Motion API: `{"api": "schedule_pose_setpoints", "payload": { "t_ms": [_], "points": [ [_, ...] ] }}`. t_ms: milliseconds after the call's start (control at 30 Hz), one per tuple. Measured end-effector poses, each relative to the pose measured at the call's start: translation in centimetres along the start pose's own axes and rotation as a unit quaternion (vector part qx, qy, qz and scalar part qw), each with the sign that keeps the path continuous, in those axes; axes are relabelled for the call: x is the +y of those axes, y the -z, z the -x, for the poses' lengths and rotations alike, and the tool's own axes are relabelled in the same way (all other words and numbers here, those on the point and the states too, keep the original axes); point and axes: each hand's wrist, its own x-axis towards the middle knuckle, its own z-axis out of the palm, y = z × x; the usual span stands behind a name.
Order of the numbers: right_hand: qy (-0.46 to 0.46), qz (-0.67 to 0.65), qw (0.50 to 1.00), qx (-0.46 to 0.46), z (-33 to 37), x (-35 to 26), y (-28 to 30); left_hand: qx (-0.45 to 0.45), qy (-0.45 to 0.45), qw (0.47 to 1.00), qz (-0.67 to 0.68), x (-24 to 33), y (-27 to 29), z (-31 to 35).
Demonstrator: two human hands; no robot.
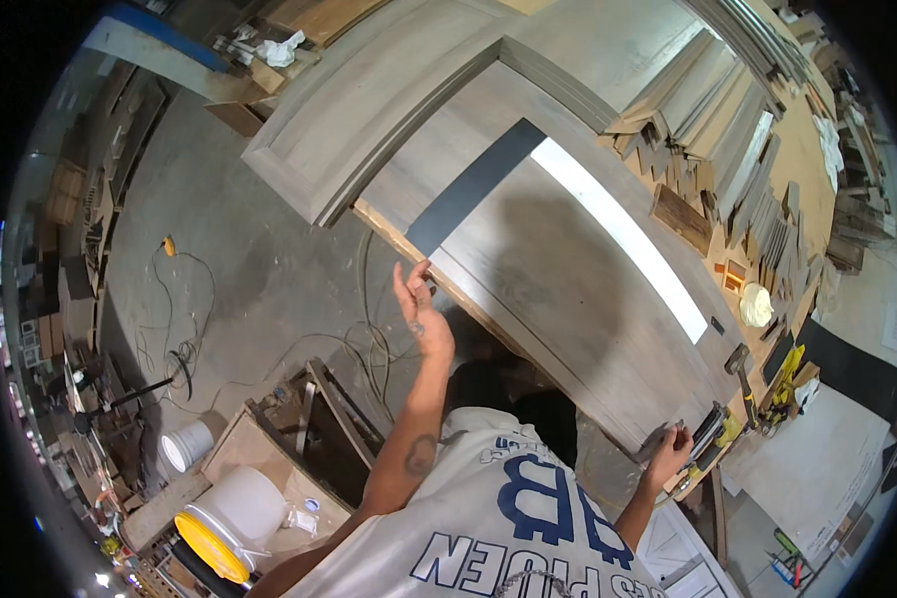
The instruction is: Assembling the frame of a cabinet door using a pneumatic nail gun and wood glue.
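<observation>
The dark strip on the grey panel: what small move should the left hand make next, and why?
Perhaps the left hand should press the near end of the dark strip to steady it. The hand is beside that end, at the edge of the grey panel, and the far end lies by the white strip.

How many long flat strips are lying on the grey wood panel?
2: the black strip, its near end close to the left hand, and the white strip, running rightward from near the black one's far end. None seems hidden on the grey wood panel.
</observation>
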Motion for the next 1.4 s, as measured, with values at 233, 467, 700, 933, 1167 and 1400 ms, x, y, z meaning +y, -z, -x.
{"api": "schedule_pose_setpoints", "payload": {
  "t_ms": [233,467,700,933,1167,1400],
  "points": [
    [-0.002,0.025,1.000,0.003,0.2,-1.0,0.3,-0.076,-0.026,0.997,0.003,-0.4,0.4,-0.1],
    [-0.031,0.049,0.998,0.018,1.2,-3.2,-1.8,-0.106,-0.118,0.953,-0.259,0.3,1.1,-1.0],
    [-0.059,0.076,0.994,0.044,2.7,-5.7,-0.3,-0.136,-0.102,0.951,-0.258,1.2,2.2,0.4],
    [-0.070,0.031,0.997,0.014,1.9,-5.5,-0.1,-0.151,-0.091,0.955,-0.239,1.5,2.1,0.6],
    [0.170,0.121,0.978,0.009,0.5,-11.7,-4.1,-0.052,0.045,0.989,-0.130,2.8,0.2,2.7],
    [0.460,0.048,0.821,-0.334,-2.4,-28.5,-26.8,0.051,0.268,0.946,0.174,6.1,-1.2,6.8]
  ]
}}
